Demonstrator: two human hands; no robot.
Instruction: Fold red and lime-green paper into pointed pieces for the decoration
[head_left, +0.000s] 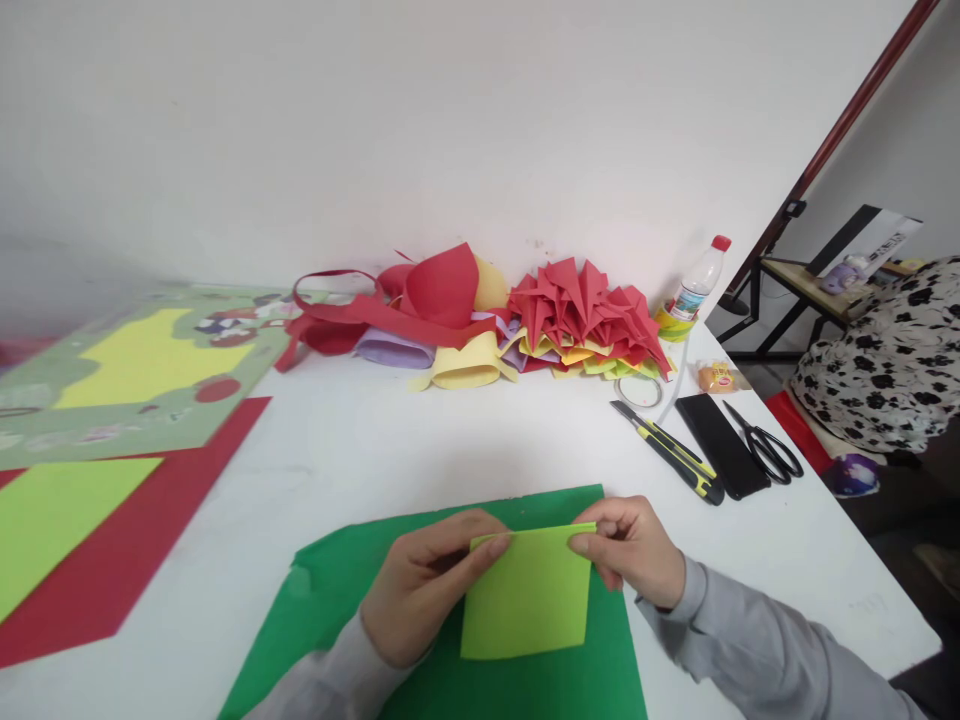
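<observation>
A folded piece of lime-green paper (pixel 528 598) is held up by its top edge over a dark green sheet (pixel 352 570) on the table. My left hand (pixel 429 575) pinches its top left corner between thumb and fingers. At the top right corner, my right hand (pixel 631 545) grips the same edge, thumb in front and fingers partly hidden behind. The fold runs along the top, and the paper hangs down almost flat toward me.
To the right lie a utility knife (pixel 671 455), a black case (pixel 721 445), scissors (pixel 765 445) and a tape roll (pixel 638 391). Red folded papers (pixel 577 305) and a plastic bottle (pixel 697 280) stand by the wall. At left are a red sheet (pixel 187 490) and a patterned mat (pixel 172 430).
</observation>
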